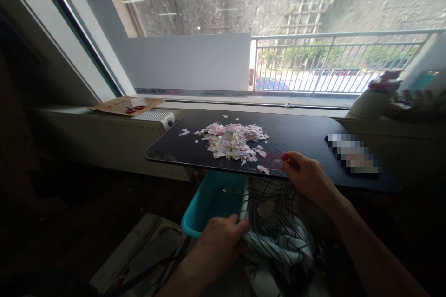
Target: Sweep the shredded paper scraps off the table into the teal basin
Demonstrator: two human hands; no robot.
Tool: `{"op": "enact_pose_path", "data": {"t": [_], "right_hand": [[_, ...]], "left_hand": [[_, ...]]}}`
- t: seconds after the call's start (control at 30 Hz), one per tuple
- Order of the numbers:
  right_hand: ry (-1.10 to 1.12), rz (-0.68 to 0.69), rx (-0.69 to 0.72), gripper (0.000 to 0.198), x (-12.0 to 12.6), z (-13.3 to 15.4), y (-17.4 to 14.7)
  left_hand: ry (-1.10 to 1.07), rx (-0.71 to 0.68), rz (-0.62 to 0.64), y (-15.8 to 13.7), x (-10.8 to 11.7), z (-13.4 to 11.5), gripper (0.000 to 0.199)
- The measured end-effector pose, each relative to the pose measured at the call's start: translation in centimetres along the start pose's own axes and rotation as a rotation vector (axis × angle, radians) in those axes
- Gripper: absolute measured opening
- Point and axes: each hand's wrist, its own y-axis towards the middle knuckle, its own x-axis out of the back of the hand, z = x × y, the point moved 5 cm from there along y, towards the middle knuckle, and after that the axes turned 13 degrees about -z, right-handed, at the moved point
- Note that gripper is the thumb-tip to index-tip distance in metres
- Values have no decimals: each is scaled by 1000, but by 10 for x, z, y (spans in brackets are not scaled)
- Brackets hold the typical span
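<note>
My left hand [223, 237] is closed on the near rim of a cloth bag [278, 222], white with dark lines, where it meets a teal plastic bin [195, 211]. The bag's mouth gapes below the table edge, with a pale scrap inside. Over the front edge of the black table [292, 130], my right hand [306, 174] has its fingers curled in a pinch at a pink see-through piece [273, 160], whose exact kind is unclear. A heap of torn paper scraps [233, 141] lies left of that hand, with loose bits around it.
A phone-like object [351, 153], blurred out, lies on the table's right side. Red-handled scissors [135, 109] rest on brown cardboard [120, 105] at the left sill. A white pot [371, 100] stands at the right, before the window. Below left is a pale box [139, 246].
</note>
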Motion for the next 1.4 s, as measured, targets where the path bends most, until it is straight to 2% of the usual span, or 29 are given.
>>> {"op": "enact_pose_path", "data": {"t": [0.73, 0.87, 1.4], "right_hand": [[-32, -64, -78, 22, 10, -15, 6], [-104, -62, -77, 22, 13, -14, 6], [-33, -54, -42, 22, 14, -14, 4]], "left_hand": [[-3, 7, 21, 2, 2, -1, 17], [-2, 9, 20, 2, 1, -1, 16], [-15, 25, 48, 2, 2, -1, 16]]}}
